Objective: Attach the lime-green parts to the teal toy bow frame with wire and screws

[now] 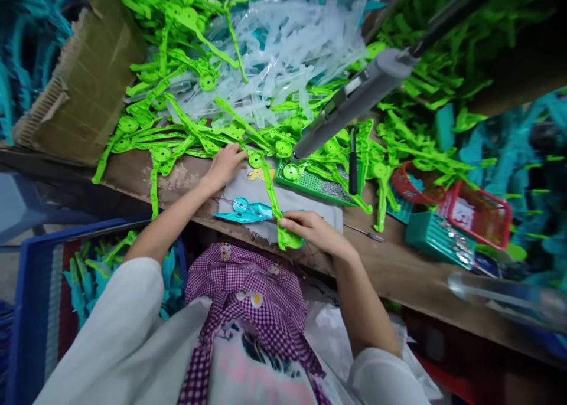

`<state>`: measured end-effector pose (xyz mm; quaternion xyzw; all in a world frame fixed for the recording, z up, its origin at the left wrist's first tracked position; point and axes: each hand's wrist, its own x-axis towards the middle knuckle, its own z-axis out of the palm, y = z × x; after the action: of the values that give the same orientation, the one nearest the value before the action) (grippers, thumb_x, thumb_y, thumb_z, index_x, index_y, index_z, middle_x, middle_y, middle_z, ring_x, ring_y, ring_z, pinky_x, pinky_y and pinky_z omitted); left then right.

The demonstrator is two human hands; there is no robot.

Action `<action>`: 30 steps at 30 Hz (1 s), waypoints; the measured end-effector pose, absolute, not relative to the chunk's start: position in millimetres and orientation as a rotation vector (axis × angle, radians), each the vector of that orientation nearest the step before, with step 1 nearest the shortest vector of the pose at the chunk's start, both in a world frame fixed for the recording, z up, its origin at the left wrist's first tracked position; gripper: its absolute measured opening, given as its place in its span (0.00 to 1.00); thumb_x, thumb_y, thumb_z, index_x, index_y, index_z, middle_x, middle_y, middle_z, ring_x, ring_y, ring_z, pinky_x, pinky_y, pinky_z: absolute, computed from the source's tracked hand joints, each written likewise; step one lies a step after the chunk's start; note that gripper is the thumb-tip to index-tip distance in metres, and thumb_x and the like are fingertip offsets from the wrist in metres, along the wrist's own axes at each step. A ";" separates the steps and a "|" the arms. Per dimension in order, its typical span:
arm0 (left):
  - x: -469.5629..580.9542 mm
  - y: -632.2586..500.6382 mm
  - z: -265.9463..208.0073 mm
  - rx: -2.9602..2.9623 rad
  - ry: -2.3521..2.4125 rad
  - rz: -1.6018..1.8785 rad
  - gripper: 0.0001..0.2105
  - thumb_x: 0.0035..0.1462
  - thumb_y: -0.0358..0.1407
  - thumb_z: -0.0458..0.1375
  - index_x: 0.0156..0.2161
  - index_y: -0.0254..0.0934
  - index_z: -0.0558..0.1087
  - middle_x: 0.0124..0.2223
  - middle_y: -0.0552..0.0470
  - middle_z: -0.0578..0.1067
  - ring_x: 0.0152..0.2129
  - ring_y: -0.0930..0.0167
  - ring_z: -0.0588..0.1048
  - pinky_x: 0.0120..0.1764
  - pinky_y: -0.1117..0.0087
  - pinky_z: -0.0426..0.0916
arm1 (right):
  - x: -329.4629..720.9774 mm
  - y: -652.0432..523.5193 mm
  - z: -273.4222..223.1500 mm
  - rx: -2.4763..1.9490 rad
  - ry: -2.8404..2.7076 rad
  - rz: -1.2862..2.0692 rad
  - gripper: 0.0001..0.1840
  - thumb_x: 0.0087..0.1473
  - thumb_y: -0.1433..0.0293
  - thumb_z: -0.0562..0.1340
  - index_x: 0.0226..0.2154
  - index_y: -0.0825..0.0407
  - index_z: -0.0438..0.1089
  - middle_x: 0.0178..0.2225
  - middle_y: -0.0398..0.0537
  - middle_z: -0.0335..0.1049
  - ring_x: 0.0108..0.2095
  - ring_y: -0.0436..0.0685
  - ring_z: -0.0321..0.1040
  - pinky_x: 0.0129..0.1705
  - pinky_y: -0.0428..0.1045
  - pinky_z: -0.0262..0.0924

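My right hand (316,232) grips the near end of a long, bright green plastic part (272,189), which lies across the work spot. Beneath it is a turquoise plastic piece (243,211) with a round disc, resting on a grey cloth (305,207). My left hand (227,167) reaches to the front edge of the green pile, close to the long part's far end. Its fingers are bent down together, and whatever they pinch is hidden. Just beyond my right hand stands a green perforated tray (316,183) of small metal pieces.
Green parts (177,127) and clear plastic pieces (283,45) heap up behind. A grey cylindrical tool (354,98) slants down from above. Red basket (500,216) and teal basket (427,237) stand right. A cardboard flap (88,92) rises left; a blue crate (33,310) sits below.
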<state>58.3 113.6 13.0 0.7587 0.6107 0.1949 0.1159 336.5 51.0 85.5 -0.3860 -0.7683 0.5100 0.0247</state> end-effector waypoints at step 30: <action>71.8 -68.5 16.7 1.712 1.647 1.071 0.08 0.59 0.42 0.60 0.39 0.42 0.77 0.44 0.47 0.78 0.44 0.64 0.76 0.49 0.59 0.68 | 237.1 70.7 55.4 -1.204 -2.679 1.201 0.20 0.65 0.58 0.51 0.43 0.49 0.74 0.39 0.54 0.77 0.37 0.58 0.71 0.37 0.50 0.56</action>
<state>71.8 -68.5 16.7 0.6335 0.6095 0.3964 0.2648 237.1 70.7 55.4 -0.3794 -0.8441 0.3785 -0.0160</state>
